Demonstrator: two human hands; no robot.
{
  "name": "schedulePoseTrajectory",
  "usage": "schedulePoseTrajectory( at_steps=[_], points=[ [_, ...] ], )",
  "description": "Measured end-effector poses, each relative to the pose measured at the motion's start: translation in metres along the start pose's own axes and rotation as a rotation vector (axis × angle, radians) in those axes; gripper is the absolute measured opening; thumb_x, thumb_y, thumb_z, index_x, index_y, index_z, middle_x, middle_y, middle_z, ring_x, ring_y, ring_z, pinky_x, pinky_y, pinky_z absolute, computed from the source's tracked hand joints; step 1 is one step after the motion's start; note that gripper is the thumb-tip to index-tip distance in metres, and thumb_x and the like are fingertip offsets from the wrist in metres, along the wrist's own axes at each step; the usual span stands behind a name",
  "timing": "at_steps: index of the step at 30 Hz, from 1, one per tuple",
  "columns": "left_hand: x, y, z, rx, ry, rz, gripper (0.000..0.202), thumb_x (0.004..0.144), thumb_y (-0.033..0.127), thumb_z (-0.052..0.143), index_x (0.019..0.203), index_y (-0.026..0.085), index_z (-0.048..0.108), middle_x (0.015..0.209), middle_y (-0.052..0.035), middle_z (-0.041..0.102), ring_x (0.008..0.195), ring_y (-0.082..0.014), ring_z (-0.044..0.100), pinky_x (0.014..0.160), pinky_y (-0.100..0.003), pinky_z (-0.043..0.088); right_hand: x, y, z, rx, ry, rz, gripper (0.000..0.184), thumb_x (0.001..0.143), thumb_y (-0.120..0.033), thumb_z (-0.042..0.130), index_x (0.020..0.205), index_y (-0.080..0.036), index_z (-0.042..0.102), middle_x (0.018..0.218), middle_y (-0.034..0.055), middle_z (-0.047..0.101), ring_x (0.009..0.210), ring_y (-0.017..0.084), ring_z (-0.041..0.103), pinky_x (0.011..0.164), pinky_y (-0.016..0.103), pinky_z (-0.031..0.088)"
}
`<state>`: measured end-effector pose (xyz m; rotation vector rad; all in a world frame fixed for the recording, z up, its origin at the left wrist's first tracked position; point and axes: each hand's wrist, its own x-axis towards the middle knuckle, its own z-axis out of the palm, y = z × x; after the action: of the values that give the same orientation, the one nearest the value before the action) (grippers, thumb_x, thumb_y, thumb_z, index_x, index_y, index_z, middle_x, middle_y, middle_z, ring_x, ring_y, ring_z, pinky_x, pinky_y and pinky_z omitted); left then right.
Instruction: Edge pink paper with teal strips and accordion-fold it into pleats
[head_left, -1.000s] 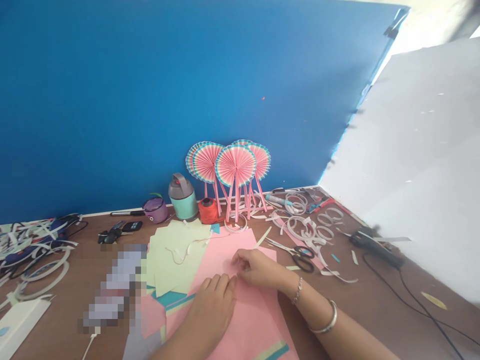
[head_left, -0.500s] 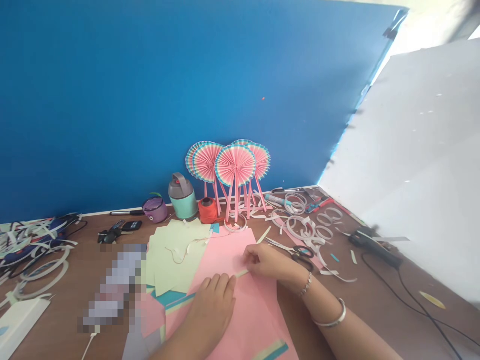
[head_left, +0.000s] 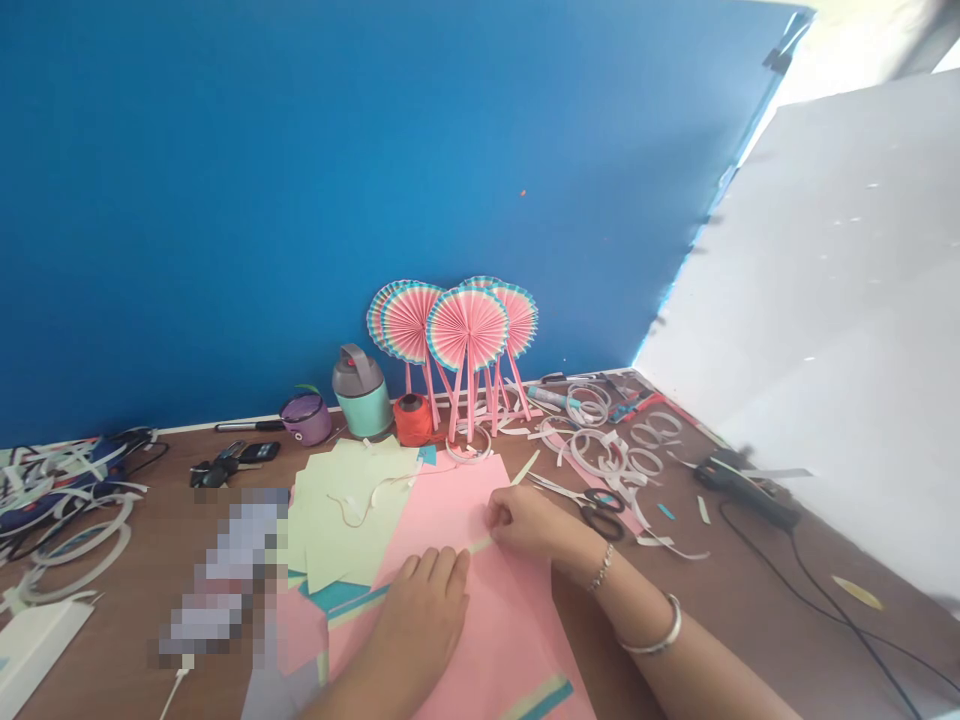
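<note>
Head view: a pale strip [head_left: 480, 545] is running over pink paper [head_left: 450, 490]. The left hand [head_left: 427, 605] is resting there, palm-down, loosely extended; the right hand [head_left: 529, 522] is curling at the strip's end (whether pinching, I cannot tell). Scissors [head_left: 583, 496] are lying nearby.

The brown tabletop [head_left: 720, 600] bears pink paper [head_left: 517, 610], scissors [head_left: 577, 496], keys [head_left: 217, 470], a turquoise flask [head_left: 364, 405] and a purple pot [head_left: 306, 420].
</note>
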<state>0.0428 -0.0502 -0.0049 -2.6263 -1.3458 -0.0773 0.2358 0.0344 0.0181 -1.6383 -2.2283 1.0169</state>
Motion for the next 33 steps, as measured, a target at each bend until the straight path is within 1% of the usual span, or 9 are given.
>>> schedulePoseTrajectory(
  at_steps=[7,11,13,16,18,20,23,25,33],
  points=[
    [0.001,0.002,0.000,0.050,-0.015,0.014,0.037,0.086,0.013,0.039,0.122,0.011,0.049,0.089,-0.0073,0.059,0.076,-0.0220,0.053,0.064,-0.036,0.038,0.003,0.000,-0.001,-0.010,0.000,0.068,0.015,0.058,-0.013,0.054,0.067,-0.016,0.066,0.068,0.0035,0.067,0.065,0.015,0.057,0.053,0.021,0.035],
    [-0.001,0.002,0.001,0.056,0.008,0.016,0.037,0.087,0.012,0.036,0.121,0.009,0.049,0.089,-0.0082,0.059,0.076,-0.0226,0.054,0.065,-0.037,0.039,0.001,0.002,-0.005,0.035,-0.030,0.055,0.015,0.060,-0.015,0.052,0.066,-0.016,0.066,0.065,0.0014,0.065,0.062,0.013,0.056,0.052,0.019,0.035],
    [-0.003,0.002,0.000,0.049,0.021,0.005,0.035,0.087,0.012,0.037,0.119,0.010,0.051,0.090,-0.0082,0.060,0.077,-0.0224,0.054,0.067,-0.037,0.040,-0.001,0.003,-0.008,0.086,-0.069,0.018,0.013,0.063,-0.018,0.051,0.063,-0.015,0.064,0.060,-0.0014,0.060,0.058,0.011,0.052,0.050,0.019,0.033],
    [-0.003,0.002,-0.003,0.040,0.041,-0.003,0.033,0.086,0.012,0.038,0.115,0.011,0.053,0.090,-0.0084,0.061,0.077,-0.0222,0.055,0.068,-0.037,0.041,-0.002,0.005,-0.012,0.127,-0.132,-0.045,0.015,0.066,-0.019,0.048,0.054,-0.015,0.056,0.050,-0.0049,0.046,0.051,0.007,0.040,0.046,0.018,0.026],
    [-0.003,0.002,-0.003,0.045,0.051,-0.005,0.033,0.086,0.012,0.038,0.114,0.011,0.054,0.090,-0.0086,0.061,0.076,-0.0221,0.055,0.067,-0.037,0.041,-0.002,0.006,-0.013,0.132,-0.147,-0.057,0.014,0.064,-0.018,0.048,0.052,-0.015,0.054,0.049,-0.0055,0.043,0.051,0.007,0.038,0.046,0.018,0.025],
    [-0.003,0.002,-0.002,0.051,0.065,-0.006,0.032,0.085,0.012,0.040,0.113,0.011,0.055,0.090,-0.0085,0.062,0.076,-0.0217,0.055,0.066,-0.036,0.042,-0.001,0.007,-0.013,0.146,-0.138,-0.047,0.011,0.062,-0.017,0.049,0.057,-0.015,0.058,0.053,-0.0051,0.048,0.055,0.008,0.043,0.048,0.018,0.029],
    [-0.003,0.002,0.003,0.048,0.114,-0.009,0.030,0.084,0.013,0.043,0.111,0.012,0.057,0.090,-0.0075,0.062,0.075,-0.0208,0.055,0.067,-0.035,0.042,0.000,0.009,-0.011,0.178,-0.129,-0.031,0.015,0.062,-0.018,0.050,0.066,-0.015,0.064,0.060,-0.0035,0.058,0.060,0.010,0.050,0.053,0.017,0.035],
    [-0.004,0.002,0.007,0.054,0.150,-0.014,0.030,0.083,0.014,0.045,0.110,0.013,0.057,0.089,-0.0065,0.062,0.074,-0.0202,0.055,0.066,-0.035,0.042,0.000,0.009,-0.010,0.206,-0.146,-0.016,0.017,0.062,-0.018,0.050,0.068,-0.015,0.065,0.061,-0.0025,0.060,0.060,0.010,0.052,0.053,0.017,0.036],
    [-0.005,0.004,0.017,0.101,0.221,-0.017,0.032,0.081,0.014,0.048,0.111,0.012,0.057,0.089,-0.0073,0.062,0.076,-0.0214,0.053,0.067,-0.036,0.040,-0.003,0.001,-0.008,0.217,-0.176,0.099,0.016,0.061,-0.017,0.047,0.057,-0.014,0.062,0.055,0.0010,0.062,0.051,0.010,0.050,0.044,0.017,0.033]
  ],
)
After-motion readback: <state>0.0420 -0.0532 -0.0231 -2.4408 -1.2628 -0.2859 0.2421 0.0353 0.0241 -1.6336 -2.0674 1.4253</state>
